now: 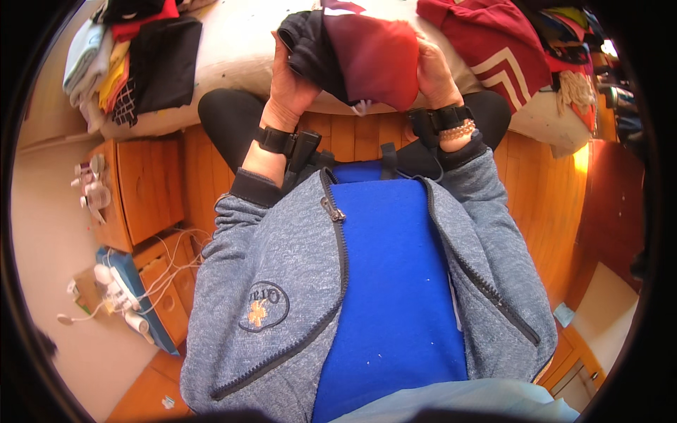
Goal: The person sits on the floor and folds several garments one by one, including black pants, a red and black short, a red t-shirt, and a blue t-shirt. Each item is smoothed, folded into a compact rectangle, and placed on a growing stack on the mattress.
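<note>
Between my hands, above the near edge of the bed, is a folded black and dark-red garment. A small pale cord or tie shows at its lower edge. The exact kind of garment cannot be made out. My left hand is closed around its bunched black side, the fingers partly hidden behind the cloth. My right hand grips the smooth red side from the edge. Just beyond the right hand, a dark-red garment with white chevron stripes lies spread on the bed.
On the bed's left, a folded black cloth lies beside a stack of light-blue, yellow and checked clothes. More piled clothing is at the right. A wooden cabinet stands at left, with cables below it.
</note>
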`<action>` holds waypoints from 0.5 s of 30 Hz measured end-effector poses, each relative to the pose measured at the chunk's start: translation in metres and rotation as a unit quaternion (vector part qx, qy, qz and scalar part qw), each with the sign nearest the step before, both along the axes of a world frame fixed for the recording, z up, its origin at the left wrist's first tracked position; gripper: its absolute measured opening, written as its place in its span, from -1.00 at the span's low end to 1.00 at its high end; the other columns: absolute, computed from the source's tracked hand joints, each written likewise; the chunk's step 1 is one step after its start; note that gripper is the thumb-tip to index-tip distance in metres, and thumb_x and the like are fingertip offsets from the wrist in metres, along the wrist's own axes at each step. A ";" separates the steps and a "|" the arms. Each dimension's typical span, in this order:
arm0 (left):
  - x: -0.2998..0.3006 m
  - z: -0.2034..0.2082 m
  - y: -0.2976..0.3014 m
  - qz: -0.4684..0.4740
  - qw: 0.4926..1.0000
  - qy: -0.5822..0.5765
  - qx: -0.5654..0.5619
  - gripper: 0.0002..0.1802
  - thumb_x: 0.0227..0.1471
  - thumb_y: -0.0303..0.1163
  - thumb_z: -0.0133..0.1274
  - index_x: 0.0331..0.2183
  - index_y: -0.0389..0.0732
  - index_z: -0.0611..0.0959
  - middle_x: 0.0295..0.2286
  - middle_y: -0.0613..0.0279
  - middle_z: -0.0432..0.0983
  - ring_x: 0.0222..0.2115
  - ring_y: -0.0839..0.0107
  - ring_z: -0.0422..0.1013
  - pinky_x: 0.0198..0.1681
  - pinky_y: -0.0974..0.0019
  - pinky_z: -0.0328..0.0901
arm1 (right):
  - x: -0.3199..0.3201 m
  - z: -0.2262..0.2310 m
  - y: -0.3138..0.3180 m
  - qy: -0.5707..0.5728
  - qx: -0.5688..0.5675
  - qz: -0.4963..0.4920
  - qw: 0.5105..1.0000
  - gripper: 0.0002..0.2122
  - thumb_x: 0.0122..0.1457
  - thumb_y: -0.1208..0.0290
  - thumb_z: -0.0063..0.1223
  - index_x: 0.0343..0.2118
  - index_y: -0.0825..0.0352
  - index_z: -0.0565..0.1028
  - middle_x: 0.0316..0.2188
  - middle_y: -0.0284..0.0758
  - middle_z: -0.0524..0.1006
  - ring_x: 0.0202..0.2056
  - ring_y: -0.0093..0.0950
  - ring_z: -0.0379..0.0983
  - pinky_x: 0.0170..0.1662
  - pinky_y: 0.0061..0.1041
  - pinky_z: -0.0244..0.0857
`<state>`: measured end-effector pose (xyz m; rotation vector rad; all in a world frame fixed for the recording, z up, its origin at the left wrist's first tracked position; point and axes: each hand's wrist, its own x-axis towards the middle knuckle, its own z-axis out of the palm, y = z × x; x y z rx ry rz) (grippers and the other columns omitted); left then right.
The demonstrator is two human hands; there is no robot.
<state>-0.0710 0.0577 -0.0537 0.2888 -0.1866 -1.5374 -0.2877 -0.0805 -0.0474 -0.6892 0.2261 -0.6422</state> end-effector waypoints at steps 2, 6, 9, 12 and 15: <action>0.003 0.002 0.013 0.066 0.994 -0.076 0.051 -0.22 0.17 0.31 -0.09 0.14 -0.13 0.45 0.11 0.17 0.41 0.12 0.23 0.34 0.22 0.06 0.24 | 0.001 -0.013 0.002 0.110 -0.052 0.000 0.993 -0.70 0.39 0.39 -0.18 0.10 0.40 0.37 0.00 -0.23 0.49 -0.02 -0.48 0.47 0.08 -0.49 0.37; -0.001 -0.013 0.016 0.048 0.992 -0.064 0.102 -0.26 0.17 0.22 -0.01 0.14 -0.17 0.46 0.11 0.13 0.43 0.12 0.17 0.36 0.24 0.00 0.22 | 0.000 -0.033 0.016 0.144 -0.029 0.060 0.987 -0.72 0.37 0.44 -0.11 0.11 0.25 0.39 -0.02 -0.30 0.50 -0.05 -0.52 0.48 0.02 -0.52 0.40; -0.008 -0.025 0.012 0.058 0.991 -0.087 0.084 -0.26 0.16 0.21 0.01 0.15 -0.16 0.46 0.11 0.13 0.43 0.12 0.17 0.36 0.24 0.01 0.23 | 0.001 -0.038 0.024 0.211 0.002 -0.002 0.978 -0.69 0.37 0.43 -0.13 0.15 0.25 0.36 0.01 -0.29 0.50 -0.05 -0.52 0.47 0.02 -0.53 0.40; -0.005 -0.022 0.011 0.021 1.000 0.000 0.023 -0.28 0.16 0.15 0.06 0.15 -0.17 0.46 0.08 0.12 0.47 0.09 0.16 0.39 0.20 0.02 0.28 | 0.003 -0.034 0.020 0.190 -0.013 -0.010 0.982 -0.72 0.37 0.43 -0.13 0.12 0.26 0.40 0.03 -0.26 0.49 -0.04 -0.51 0.48 0.02 -0.50 0.41; 0.011 -0.008 0.005 0.040 0.990 -0.136 0.025 -0.45 0.14 -0.08 0.18 0.07 -0.18 0.52 -0.03 0.15 0.55 -0.02 0.22 0.49 0.10 0.12 0.38 | 0.006 -0.029 0.003 0.116 -0.060 -0.007 0.991 -0.71 0.37 0.40 -0.09 0.11 0.30 0.39 0.00 -0.27 0.52 -0.04 -0.51 0.49 0.03 -0.51 0.40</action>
